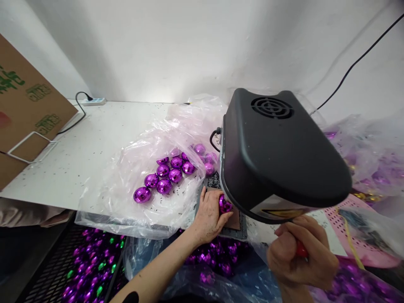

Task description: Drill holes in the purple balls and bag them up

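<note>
My left hand point(208, 213) is closed round a shiny purple faceted ball point(225, 205), a mirror-ball ornament, with thumb and fingers at its sides. It rests over a flat brown pad point(234, 220) on the base of a black machine point(284, 147). The machine's housing overhangs the ball and hides whatever is above it. Lower right, my right hand point(303, 254) is wrapped round a red handle point(301, 249); only a small part of the handle shows. Several more purple balls point(164, 186) lie in an open clear plastic bag point(116, 198) left of my left hand.
Below the table edge sit a black crate point(41, 265) of purple and green balls and a plastic-lined container of purple balls point(205, 256). A pink perforated basket point(334, 223) and filled bags point(378, 164) stand right. A cardboard box point(28, 105) and power strip point(94, 101) are left.
</note>
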Motion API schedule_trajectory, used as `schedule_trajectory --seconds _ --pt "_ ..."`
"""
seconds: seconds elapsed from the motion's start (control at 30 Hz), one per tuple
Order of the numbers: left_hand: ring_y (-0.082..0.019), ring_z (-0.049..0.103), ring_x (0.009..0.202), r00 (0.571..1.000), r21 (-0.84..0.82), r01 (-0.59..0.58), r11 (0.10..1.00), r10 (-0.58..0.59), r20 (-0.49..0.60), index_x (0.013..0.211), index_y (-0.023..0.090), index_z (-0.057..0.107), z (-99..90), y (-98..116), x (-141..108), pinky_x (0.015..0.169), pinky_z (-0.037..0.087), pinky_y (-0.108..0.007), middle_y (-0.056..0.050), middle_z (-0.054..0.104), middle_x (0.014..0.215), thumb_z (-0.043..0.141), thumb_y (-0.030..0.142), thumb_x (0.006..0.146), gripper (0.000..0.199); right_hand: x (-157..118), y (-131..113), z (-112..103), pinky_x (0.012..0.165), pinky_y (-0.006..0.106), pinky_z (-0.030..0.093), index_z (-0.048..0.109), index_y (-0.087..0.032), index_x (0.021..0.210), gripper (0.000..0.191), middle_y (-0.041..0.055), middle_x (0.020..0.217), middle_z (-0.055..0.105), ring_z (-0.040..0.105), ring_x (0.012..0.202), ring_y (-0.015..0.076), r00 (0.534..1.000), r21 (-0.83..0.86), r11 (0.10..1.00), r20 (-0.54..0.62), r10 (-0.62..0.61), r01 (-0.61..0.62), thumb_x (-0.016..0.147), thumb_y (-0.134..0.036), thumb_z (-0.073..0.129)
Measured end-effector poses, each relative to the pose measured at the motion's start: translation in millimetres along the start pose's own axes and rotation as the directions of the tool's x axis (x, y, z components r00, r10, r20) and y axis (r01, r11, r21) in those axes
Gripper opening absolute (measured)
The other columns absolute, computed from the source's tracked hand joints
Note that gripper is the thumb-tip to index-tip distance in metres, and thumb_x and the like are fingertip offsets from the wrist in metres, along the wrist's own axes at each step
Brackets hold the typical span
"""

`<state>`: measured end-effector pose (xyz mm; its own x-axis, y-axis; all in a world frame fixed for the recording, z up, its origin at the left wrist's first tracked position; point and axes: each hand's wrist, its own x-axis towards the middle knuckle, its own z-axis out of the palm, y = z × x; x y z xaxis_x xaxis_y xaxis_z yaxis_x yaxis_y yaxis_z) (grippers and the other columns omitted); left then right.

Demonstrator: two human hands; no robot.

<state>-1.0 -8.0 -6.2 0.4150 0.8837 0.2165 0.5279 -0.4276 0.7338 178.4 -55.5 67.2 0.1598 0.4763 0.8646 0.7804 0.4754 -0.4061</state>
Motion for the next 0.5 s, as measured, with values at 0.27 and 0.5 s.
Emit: schedule_trajectory --seconds 0.27,0.5 --pt "-0.031 0.055 0.123 1.0 -0.013 -0.003 1.0 0.003 -0.005 0.133 0.019 0.051 2.4 -3 -1 0.122 0.02 -0.063 -0.013 0.062 0.123 0.052 0.041 0.097 0.042 -2 -4 16 0.061 0.036 0.051 0.062 -0.017 0.08 0.013 0.002 0.073 0.055 0.052 0.059 0.0136 0.985 0.022 1.0 -0.172 -0.013 0.017 0.076 -0.006 0.057" --pt "-0.029 0.054 0.124 0.999 -0.026 -0.036 0.999 0.036 -0.011 0.137 0.019 0.047 4.6 -7 -3 0.124 0.015 -0.062 -0.013 0.061 0.128 0.051 0.04 0.098 0.045 -15 6 21 0.059 0.033 0.049 0.059 -0.017 0.074 0.008 0.004 0.07 0.056 0.059 0.068 0.0185 0.994 0.039 0.999 -0.109 -0.033 0.037 0.076 -0.01 0.057"
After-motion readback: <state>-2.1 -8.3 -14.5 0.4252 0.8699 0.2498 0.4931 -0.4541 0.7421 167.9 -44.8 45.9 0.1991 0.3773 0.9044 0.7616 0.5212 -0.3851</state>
